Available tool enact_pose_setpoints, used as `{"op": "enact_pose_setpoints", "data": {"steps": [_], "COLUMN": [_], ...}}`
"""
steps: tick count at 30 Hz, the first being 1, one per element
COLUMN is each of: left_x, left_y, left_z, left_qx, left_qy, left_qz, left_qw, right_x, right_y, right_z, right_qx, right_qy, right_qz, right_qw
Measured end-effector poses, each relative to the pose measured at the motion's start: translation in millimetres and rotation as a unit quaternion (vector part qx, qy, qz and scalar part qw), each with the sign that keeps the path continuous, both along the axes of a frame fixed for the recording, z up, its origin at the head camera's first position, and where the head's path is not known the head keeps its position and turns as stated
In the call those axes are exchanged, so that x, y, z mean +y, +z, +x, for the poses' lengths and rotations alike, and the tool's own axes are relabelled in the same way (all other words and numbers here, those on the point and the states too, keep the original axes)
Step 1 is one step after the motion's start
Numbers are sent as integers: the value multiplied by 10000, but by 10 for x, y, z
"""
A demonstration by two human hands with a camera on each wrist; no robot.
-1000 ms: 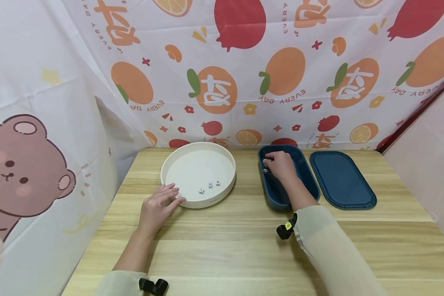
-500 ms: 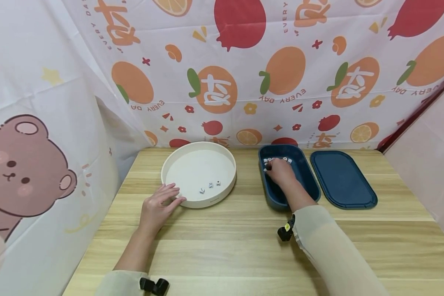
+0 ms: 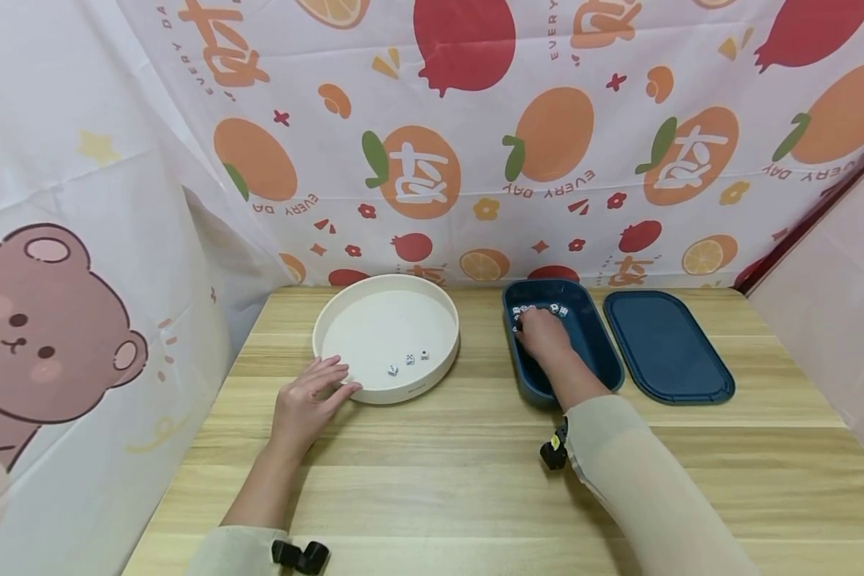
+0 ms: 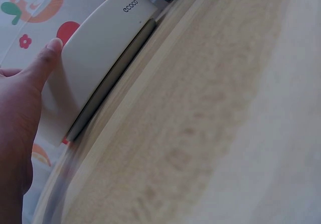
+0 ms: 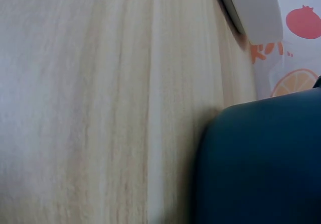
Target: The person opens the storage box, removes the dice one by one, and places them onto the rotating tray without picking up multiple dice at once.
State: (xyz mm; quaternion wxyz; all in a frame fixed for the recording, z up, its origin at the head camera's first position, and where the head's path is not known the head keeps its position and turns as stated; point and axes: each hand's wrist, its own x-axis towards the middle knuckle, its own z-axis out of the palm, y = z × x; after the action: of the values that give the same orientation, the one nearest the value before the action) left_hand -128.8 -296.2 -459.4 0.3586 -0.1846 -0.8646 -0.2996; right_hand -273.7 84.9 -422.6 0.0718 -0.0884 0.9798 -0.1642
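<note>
round cream tray (image 3: 385,320), flat | three white dice (image 3: 410,360), dark pips, spaced apart inside near its front rim | dark blue oblong box (image 3: 590,340), uncovered, upright, right of the tray | more dice (image 3: 563,311) inside toward the far end, partly hidden

One tray (image 3: 385,320), three dice (image 3: 410,360) inside; one bin (image 3: 592,340), its dice partly hidden, uncountable; one lid (image 3: 668,346); two hands (image 3: 308,402).

The left hand (image 3: 306,405) extends its fingers, thumb apart; the right hand (image 3: 544,333) angles downward, its fingertips hidden.
</note>
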Motion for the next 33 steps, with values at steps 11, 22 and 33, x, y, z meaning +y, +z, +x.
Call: {"op": "enact_pose_setpoints", "data": {"steps": [11,22,33], "left_x": [-6,-7,-2], "left_y": [-5,-9,11], "left_z": [-7,-10,-4], "left_qx": [26,-19,-54], "left_qy": [15,10,42], "left_qz": [-27,-34,-30], "left_qw": [10000,10000,10000], "right_x": [-19,-2,40], "right_y": [7,10,97], "right_z": [-17,-4,-8], "right_qx": [-325,-281,487], "right_qy": [-208,-32,12], "right_qz": [3,49,-453], "right_qw": [9993,9996,9978]}}
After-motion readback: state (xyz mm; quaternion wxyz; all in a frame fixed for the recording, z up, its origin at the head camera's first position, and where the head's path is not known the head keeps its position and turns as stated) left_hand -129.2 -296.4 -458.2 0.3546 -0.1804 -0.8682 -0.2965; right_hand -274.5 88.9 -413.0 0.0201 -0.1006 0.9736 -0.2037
